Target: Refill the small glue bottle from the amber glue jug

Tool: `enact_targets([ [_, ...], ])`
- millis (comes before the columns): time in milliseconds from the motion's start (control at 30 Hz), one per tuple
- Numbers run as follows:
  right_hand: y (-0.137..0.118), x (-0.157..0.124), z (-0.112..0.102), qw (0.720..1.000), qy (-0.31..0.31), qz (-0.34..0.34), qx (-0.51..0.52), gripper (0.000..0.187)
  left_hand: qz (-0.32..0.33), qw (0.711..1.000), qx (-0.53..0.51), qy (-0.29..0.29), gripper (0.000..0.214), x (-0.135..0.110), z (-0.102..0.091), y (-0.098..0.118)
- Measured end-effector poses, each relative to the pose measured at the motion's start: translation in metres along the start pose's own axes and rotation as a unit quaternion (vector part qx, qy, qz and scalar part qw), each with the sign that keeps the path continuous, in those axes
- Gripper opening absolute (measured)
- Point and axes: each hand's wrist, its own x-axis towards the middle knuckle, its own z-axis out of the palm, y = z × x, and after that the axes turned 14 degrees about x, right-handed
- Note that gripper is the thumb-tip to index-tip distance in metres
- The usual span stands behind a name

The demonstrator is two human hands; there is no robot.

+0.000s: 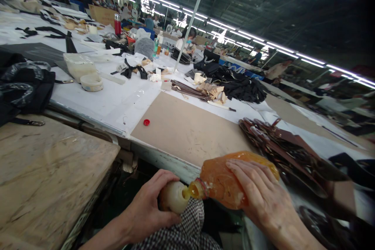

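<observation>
The left hand (149,209) is gripping a small cream bottle (173,198); the right hand (260,195) is clasping a tilted orange bottle (221,179), neck meeting its mouth, just off the table's (164,160) front edge

A long white desk (117,99) carries a brown cardboard sheet (187,129) along its near edge. A red cap (146,122) lies just off the sheet's left corner. A pile of brown leather straps (278,144) rests at the sheet's right edge. Toward the desk's left edge stand a round white tub (91,82) and a translucent container (78,65), with black bags (23,86) beside them. A heap of black fabric (243,86) lies farther back, and a red flask (117,24) stands near the far left corner. A worn plywood bench (43,172) adjoins the desk's near left.
</observation>
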Motion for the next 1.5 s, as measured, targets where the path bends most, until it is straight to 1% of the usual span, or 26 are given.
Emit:
enact_targets([
  [167,-0.002,0.005,-0.002,1.000,-0.013,-0.015,-0.020,0.035,-0.002,1.000,0.002,0.000,0.072,-0.001,0.000,0.002],
  [333,-0.004,0.011,-0.003,0.999,-0.008,-0.023,-0.034,0.034,-0.005,1.000,0.007,-0.003,0.072,-0.001,-0.001,0.003],
  [467,-0.003,0.009,-0.004,0.999,-0.006,-0.023,-0.043,0.034,-0.005,1.000,0.004,-0.004,0.072,-0.001,-0.001,0.003],
  [667,-0.003,0.003,-0.006,0.997,-0.040,-0.015,-0.064,0.037,-0.004,1.000,0.002,-0.004,0.070,-0.003,0.000,0.004],
  [933,-0.002,0.000,-0.008,0.997,-0.037,-0.010,-0.070,0.040,-0.011,1.000,0.006,-0.004,0.070,0.000,-0.001,0.008],
  [1067,-0.003,0.002,-0.010,0.996,-0.048,-0.009,-0.076,0.041,-0.011,1.000,0.009,0.000,0.070,-0.001,0.001,0.007],
  [1267,-0.004,0.003,-0.014,0.996,-0.039,-0.024,-0.076,0.038,-0.012,1.000,0.008,-0.003,0.070,-0.003,0.003,0.004],
  [1500,-0.001,0.003,-0.014,0.997,-0.037,-0.011,-0.066,0.039,-0.015,1.000,-0.001,-0.010,0.070,-0.003,0.003,0.003],
])
